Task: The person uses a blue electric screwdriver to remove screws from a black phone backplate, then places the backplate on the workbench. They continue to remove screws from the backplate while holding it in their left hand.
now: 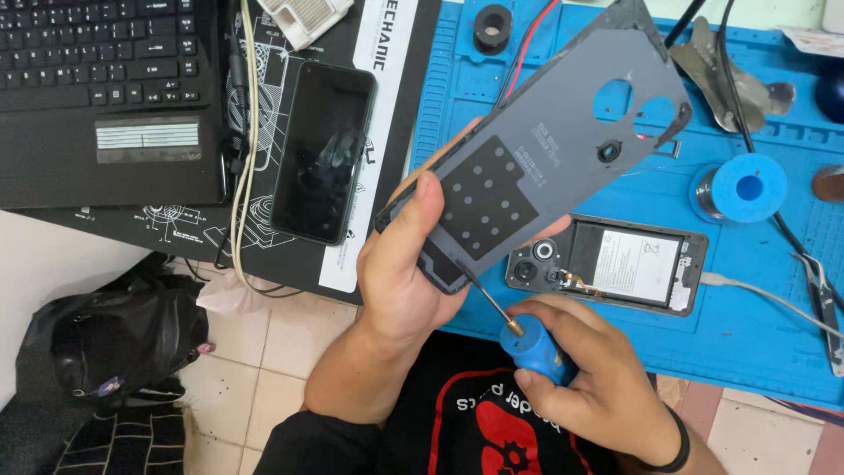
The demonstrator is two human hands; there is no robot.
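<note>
- Blue work mat (pixel 756 334): one, filling the right half of the frame; its lower edge runs along the lower right.
- Laptop (pixel 105 88): one, black, in the upper left corner, resting on a black printed mat (pixel 387 132).
- Back cover (pixel 545 167): one, grey, with two round camera cutouts near its upper end and a dark dotted patch near its lower end. It is held tilted in the centre of the frame, above the blue work mat.
- Left hand (pixel 404 273): lower centre, forearm rising from the bottom edge. The fingers are curled behind the lower end of the back cover and the thumb is pressed on its front face, so the hand is closed on it.
- Right hand (pixel 589 378): lower right of centre, wearing a dark wristband. The fingers are wrapped tight around the blue handle of one screwdriver (pixel 527 339); its thin shaft angles up and to the left, with the tip at the lower edge of the back cover.
- Phones: two. One dark phone (pixel 321 149) lies screen up on the black printed mat, left of centre. One opened phone (pixel 615 264), battery and camera modules exposed, lies on the blue work mat just right of the hands.
- Solder spool (pixel 747 186): one, blue, at the right of the frame.
- Tweezers (pixel 822 299): one pair, at the right edge.
</note>
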